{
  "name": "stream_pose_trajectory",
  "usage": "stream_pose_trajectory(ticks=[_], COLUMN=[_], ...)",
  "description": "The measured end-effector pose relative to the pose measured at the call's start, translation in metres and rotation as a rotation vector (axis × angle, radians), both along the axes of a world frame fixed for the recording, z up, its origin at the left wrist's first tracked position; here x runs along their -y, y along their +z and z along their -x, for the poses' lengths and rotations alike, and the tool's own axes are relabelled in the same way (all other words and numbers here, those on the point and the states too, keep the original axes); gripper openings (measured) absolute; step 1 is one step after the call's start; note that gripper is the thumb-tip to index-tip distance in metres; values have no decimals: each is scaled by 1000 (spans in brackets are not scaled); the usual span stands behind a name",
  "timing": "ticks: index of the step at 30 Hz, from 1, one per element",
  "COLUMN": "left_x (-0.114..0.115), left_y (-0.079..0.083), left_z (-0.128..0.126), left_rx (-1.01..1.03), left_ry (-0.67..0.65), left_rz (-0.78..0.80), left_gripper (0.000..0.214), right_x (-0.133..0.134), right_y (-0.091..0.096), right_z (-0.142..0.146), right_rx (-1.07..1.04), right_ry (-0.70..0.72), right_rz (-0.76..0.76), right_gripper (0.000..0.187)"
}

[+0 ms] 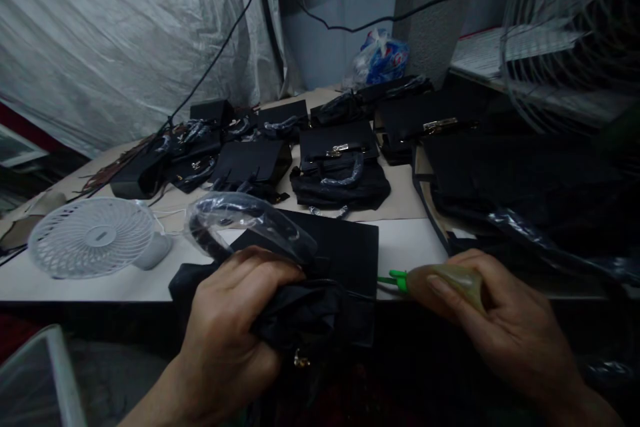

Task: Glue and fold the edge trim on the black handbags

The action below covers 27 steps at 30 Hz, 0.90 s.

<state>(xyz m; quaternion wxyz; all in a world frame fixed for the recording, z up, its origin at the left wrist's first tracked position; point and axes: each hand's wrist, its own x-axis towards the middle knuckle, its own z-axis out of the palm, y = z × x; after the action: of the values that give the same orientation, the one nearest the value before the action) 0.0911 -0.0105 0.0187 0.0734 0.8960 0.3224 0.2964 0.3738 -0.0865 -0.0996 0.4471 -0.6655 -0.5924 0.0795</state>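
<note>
My left hand (240,320) is closed on a black handbag (345,247) at the table's front edge. The bag's handle (250,213) is wrapped in clear plastic and arches up behind my fingers. Gold-coloured hardware hangs low on the bag's near side. In my right hand (505,327) is a soft, yellowish squeeze bottle (445,283) with a green nozzle. Its thin tip points left, close to the right edge of the bag; whether it touches cannot be made out.
A white fan (100,237) stands at the left of the table. Several black handbags (340,147) lie farther back, some with plastic-wrapped handles. A large black bag (520,173) is at the right. A knotted plastic bag (383,57) sits by the back wall, below a hanging cable (350,29).
</note>
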Motion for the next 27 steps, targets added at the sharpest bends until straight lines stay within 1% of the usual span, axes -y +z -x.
stream_pose_trajectory(ticks=[4, 8, 12, 15, 16, 19, 20, 24, 25, 27], left_x=[3, 7, 9, 11, 11, 12, 12, 12, 12, 12], left_y=[-3, -5, -10, -13, -13, -13, -14, -18, -19, -22], left_z=[0, 2, 6, 8, 8, 8, 8, 7, 7, 7], left_rx=[3, 13, 28, 44, 46, 45, 47, 65, 67, 67], left_ry=[24, 22, 31, 44, 44, 48, 51, 64, 63, 62], left_rz=[21, 39, 67, 90, 94, 105, 107, 99, 92, 76], left_gripper=[21, 25, 27, 27, 28, 27, 27, 25, 24, 23], right_x=[1, 1, -1, -2, -3, -2, -2, 2, 4, 6], right_y=[-1, 1, -3, -7, -7, -8, -8, -4, -2, 0], right_z=[-2, -2, -2, -3, -3, -6, -7, -8, -7, -4], right_rx=[-23, -36, -83, -85, -91, -152, -172, -194, -199, -206], right_ry=[18, -35, -10, -64, -59, 22, 18, -113, -113, -55], right_rz=[37, 27, 82, 85, 99, 174, 183, 90, 73, 77], right_gripper=[30, 33, 35, 37, 37, 37, 37, 37, 36, 32])
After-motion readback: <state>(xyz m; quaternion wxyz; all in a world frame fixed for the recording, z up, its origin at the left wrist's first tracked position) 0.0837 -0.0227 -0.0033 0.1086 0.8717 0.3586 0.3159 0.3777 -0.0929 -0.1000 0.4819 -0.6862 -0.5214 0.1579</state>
